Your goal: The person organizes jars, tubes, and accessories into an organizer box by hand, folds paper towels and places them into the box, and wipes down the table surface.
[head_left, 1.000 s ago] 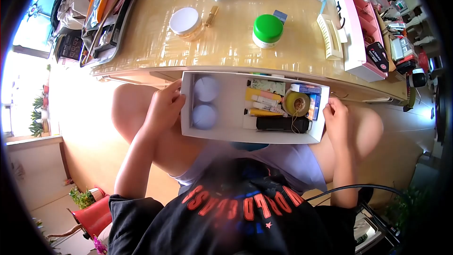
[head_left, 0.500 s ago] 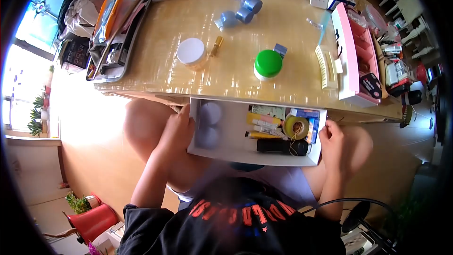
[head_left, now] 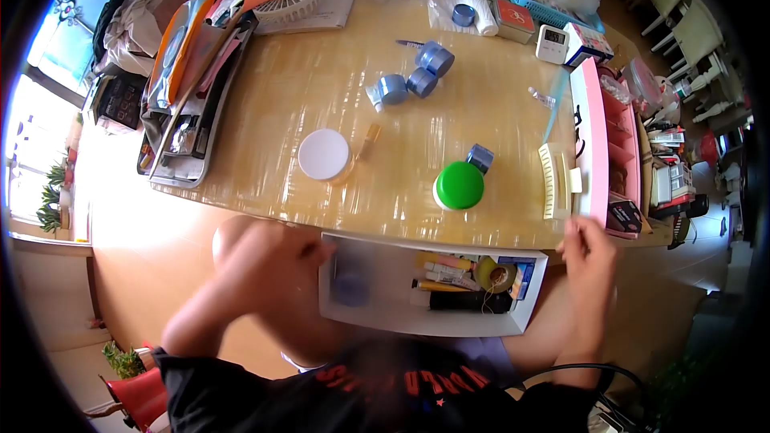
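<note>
A white drawer [head_left: 425, 325] juts out below the table's front edge, over my lap. Inside are a purple round lid [head_left: 350, 290] in shadow, several small tubes [head_left: 449, 275], a greenish tape roll [head_left: 495, 273] and a black case [head_left: 469, 301]. Smeared by motion, my left hand [head_left: 277, 255] is at the drawer's left corner; its fingers are too blurred to make out. My right hand [head_left: 588, 247] is raised beyond the right corner, by the table edge, fingers curled together with nothing visible in them.
On the table [head_left: 265, 112] stand a green-lidded jar [head_left: 459, 185], a white-lidded jar [head_left: 324, 154] and several blue containers [head_left: 422, 82]. A loaded tray [head_left: 192, 168] lies left; a pink organizer [head_left: 592, 144] and a cream comb-like piece [head_left: 553, 180] stand right.
The view has shifted up to show more table. The drawer sits slightly farther under the tabletop. My right hand has come off its side and moved up; my left hand has shifted outward.
</note>
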`<state>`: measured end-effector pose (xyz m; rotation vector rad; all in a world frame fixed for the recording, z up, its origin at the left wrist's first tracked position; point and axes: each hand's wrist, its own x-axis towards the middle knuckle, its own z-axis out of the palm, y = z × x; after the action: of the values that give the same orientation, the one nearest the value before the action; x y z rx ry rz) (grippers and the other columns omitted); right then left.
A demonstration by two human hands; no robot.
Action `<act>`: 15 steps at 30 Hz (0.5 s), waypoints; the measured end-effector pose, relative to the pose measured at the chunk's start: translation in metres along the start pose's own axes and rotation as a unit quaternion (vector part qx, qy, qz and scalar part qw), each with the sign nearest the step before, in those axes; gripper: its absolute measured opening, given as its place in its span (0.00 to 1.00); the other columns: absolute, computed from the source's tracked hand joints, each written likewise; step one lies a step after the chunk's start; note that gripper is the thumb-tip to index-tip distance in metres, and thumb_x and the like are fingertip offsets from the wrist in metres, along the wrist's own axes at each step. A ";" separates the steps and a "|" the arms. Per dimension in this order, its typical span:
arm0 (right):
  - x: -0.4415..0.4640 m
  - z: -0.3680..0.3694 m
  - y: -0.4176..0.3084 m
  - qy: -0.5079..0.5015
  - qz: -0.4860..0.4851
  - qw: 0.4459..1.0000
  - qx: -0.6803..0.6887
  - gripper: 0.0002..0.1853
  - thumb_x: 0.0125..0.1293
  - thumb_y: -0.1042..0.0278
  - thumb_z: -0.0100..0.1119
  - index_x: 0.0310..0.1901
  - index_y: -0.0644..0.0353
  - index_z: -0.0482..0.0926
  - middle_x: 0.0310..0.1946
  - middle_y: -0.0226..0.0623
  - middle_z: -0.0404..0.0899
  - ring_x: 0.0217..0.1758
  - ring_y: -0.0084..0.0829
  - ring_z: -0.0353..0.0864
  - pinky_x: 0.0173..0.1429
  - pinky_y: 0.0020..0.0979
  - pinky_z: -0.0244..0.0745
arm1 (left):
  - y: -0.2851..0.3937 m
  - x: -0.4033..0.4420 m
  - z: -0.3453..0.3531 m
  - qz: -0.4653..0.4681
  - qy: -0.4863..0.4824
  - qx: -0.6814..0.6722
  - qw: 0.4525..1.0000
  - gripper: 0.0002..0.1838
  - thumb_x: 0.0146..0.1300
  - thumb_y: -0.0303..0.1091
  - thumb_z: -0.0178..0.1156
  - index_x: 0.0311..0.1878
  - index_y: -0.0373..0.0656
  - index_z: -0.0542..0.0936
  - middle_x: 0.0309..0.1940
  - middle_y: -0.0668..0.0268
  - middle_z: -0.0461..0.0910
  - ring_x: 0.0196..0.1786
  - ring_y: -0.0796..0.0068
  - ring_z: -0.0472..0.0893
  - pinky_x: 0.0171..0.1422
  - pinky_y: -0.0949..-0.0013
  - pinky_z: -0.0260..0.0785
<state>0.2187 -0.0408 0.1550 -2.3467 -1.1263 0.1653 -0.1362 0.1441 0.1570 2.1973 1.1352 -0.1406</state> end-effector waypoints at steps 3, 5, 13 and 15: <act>0.090 0.014 -0.051 -0.025 -0.155 0.985 0.073 0.10 0.76 0.68 0.62 0.43 0.68 0.82 0.24 0.46 0.80 0.25 0.24 0.79 0.32 0.31 0.73 | 0.028 0.072 -0.065 0.071 0.133 -0.068 0.986 0.15 0.74 0.41 0.61 0.36 0.39 0.84 0.24 0.55 0.84 0.31 0.51 0.85 0.37 0.55 0.76; 0.165 0.047 -0.088 -0.029 -0.213 0.975 0.055 0.11 0.73 0.67 0.62 0.50 0.65 0.83 0.34 0.53 0.86 0.33 0.47 0.88 0.40 0.40 0.79 | 0.005 0.173 -0.088 0.208 0.262 0.030 0.942 0.14 0.72 0.40 0.60 0.38 0.38 0.83 0.28 0.51 0.83 0.34 0.46 0.84 0.41 0.52 0.76; 0.374 0.230 -0.076 0.057 -0.333 0.938 -0.075 0.27 0.67 0.75 0.59 0.69 0.57 0.78 0.70 0.48 0.75 0.70 0.49 0.76 0.72 0.43 0.72 | -0.080 0.523 -0.111 0.345 0.460 0.238 0.783 0.28 0.66 0.39 0.70 0.67 0.38 0.78 0.54 0.55 0.88 0.52 0.58 0.88 0.62 0.61 0.78; 0.383 0.228 -0.076 -0.042 -0.295 0.950 -0.097 0.28 0.66 0.76 0.60 0.69 0.56 0.78 0.72 0.46 0.72 0.72 0.51 0.73 0.74 0.44 0.70 | -0.065 0.554 -0.104 0.266 0.424 0.230 0.834 0.26 0.66 0.35 0.67 0.65 0.37 0.75 0.59 0.47 0.83 0.59 0.48 0.82 0.65 0.50 0.75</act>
<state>0.3387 0.3801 0.0422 -2.0624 -1.9031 -0.0669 0.1371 0.6162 -0.0005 3.0453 0.8823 0.9936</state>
